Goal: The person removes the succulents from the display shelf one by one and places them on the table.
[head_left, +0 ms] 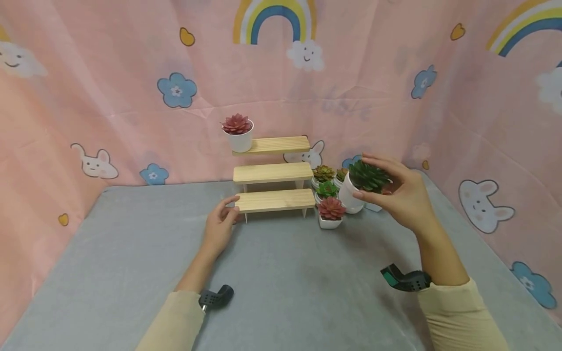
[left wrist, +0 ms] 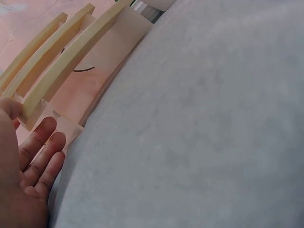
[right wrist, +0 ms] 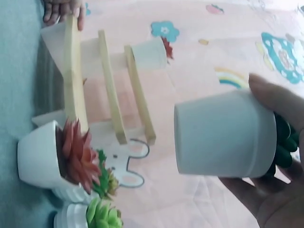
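Note:
My right hand (head_left: 401,197) grips a white pot with a dark green succulent (head_left: 351,195) by its rim, fingers and thumb on opposite sides. The smooth pot wall (right wrist: 223,135) fills the middle of the right wrist view, tipped sideways there. A three-step wooden shelf (head_left: 274,200) stands in front of the backdrop. My left hand (head_left: 219,226) pinches the left end of its lowest step between thumb and index finger; the other fingers (left wrist: 40,166) curl loosely beside the shelf's side panel. On the top step's left end sits a white pot with a red succulent (head_left: 239,139).
Right of the shelf cluster several small potted succulents: a red one in a square pot (head_left: 331,212), a bright green one (head_left: 327,190), and a yellowish one (head_left: 323,173). A pink curtain (head_left: 131,63) with rainbows and rabbits hangs behind the grey tabletop (head_left: 281,282).

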Available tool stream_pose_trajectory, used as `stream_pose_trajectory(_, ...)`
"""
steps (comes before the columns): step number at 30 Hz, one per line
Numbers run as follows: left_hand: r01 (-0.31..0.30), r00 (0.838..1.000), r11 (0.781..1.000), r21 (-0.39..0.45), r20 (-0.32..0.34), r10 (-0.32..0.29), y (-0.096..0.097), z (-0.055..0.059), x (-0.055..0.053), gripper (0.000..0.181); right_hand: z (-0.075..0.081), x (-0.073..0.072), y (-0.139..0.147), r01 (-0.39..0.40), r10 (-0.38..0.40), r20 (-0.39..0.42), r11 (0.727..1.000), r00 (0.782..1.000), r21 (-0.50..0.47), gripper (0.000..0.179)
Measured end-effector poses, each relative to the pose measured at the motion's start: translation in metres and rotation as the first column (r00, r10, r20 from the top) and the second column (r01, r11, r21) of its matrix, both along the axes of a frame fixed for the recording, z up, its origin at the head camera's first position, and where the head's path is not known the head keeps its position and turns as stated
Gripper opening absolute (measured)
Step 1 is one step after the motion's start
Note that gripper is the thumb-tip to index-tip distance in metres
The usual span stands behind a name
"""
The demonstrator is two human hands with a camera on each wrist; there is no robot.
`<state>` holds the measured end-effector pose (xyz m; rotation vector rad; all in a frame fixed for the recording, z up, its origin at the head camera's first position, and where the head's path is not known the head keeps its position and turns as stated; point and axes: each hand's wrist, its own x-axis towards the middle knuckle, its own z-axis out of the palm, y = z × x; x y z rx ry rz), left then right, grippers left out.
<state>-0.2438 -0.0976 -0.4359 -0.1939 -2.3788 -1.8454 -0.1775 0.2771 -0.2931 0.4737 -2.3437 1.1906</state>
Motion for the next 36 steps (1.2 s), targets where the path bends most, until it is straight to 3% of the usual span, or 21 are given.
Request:
stream_pose_trajectory(4, -0.001, 1.0, 1.0, 0.002, 0.006, 0.001, -0.001, 0.0, 0.0, 0.034, -0.005, -0.003, 0.009, -0.033, 0.033, 0.023, 0.999, 0.999, -0.003, 0.068)
stream_pose_trajectory(12, -0.012, 1.0, 1.0, -0.018, 0.005, 0.012, 0.0, 0.001, 0.001, 0.034, -0.019, -0.008, 0.025, 0.02, -0.024, 0.083, 0.998, 0.996, 0.053, 0.062)
stream_pose_trajectory(20, -0.014, 1.0, 0.999, -0.04, -0.004, 0.014, -0.002, -0.001, 0.0, 0.033, -0.033, -0.016, 0.034, -0.001, -0.016, 0.141, 0.994, 0.99, 0.113, 0.063)
stream_pose_trajectory(27, -0.007, 1.0, 0.999, -0.042, 0.005, 0.007, -0.001, -0.001, 0.001, 0.034, -0.043, -0.021, 0.036, 0.018, -0.049, 0.228, 0.99, 0.972, 0.137, 0.06)
stream_pose_trajectory(36, -0.015, 1.0, 0.999, -0.042, 0.005, 0.015, -0.001, -0.002, 0.001, 0.034, -0.055, -0.025, 0.039, -0.011, -0.028, 0.286, 0.991, 0.958, 0.133, 0.063)
